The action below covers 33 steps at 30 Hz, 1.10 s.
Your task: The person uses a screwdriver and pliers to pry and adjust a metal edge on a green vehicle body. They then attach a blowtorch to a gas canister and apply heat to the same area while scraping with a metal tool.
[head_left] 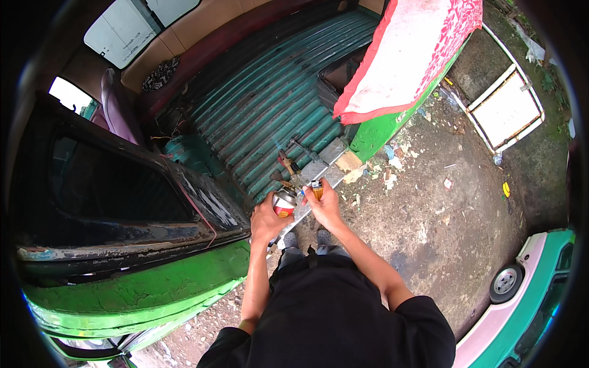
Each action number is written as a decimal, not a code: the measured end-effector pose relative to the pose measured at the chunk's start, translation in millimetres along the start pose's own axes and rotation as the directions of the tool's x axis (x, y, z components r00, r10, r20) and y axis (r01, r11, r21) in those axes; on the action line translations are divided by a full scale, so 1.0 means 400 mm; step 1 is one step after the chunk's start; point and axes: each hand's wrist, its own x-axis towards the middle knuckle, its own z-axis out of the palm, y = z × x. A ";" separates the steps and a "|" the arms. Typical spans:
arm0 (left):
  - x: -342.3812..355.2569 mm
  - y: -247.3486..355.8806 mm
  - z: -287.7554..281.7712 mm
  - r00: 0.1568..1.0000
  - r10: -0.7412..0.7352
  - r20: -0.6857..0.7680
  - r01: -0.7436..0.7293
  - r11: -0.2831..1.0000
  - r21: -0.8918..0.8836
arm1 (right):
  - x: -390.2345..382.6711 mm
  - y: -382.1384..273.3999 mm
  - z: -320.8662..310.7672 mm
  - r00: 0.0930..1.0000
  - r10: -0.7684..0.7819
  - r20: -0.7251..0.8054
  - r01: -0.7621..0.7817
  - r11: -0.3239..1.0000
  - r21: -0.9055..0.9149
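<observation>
The silver canister (284, 199) was above the edge of the diamond-plate step (333, 174), the left hand (264, 219) curled around its side, fingers spread to its width. Its red label (284, 212) bore print too small to read. Just beside it, the right hand (326, 206) grasped an orange lighter (317, 192) in bent fingers. Beyond lay a ribbed green floor (264, 104).

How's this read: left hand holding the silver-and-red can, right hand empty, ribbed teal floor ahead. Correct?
Not quite: the right hand isn't empty; the head view shows it holding a small orange lighter. The left hand does hold the silver-and-red can, and the ribbed teal floor is ahead.
</observation>
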 end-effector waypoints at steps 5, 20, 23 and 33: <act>-0.001 0.004 -0.002 1.000 0.011 -0.016 -0.011 1.000 -0.021 | -0.008 -0.021 -0.004 0.997 -0.082 -0.009 0.081 0.994 -0.071; -0.002 0.014 -0.003 1.000 -0.004 0.006 0.005 1.000 -0.012 | -0.009 -0.028 -0.012 1.000 0.005 -0.022 -0.005 1.000 0.018; -0.005 0.012 -0.003 1.000 0.004 -0.019 -0.004 1.000 -0.029 | -0.018 -0.030 -0.003 0.995 -0.085 -0.043 0.081 0.994 -0.077; -0.007 0.014 -0.007 1.000 -0.004 -0.012 0.003 0.999 -0.054 | -0.027 -0.039 -0.014 0.979 -0.202 -0.001 0.192 0.928 -0.318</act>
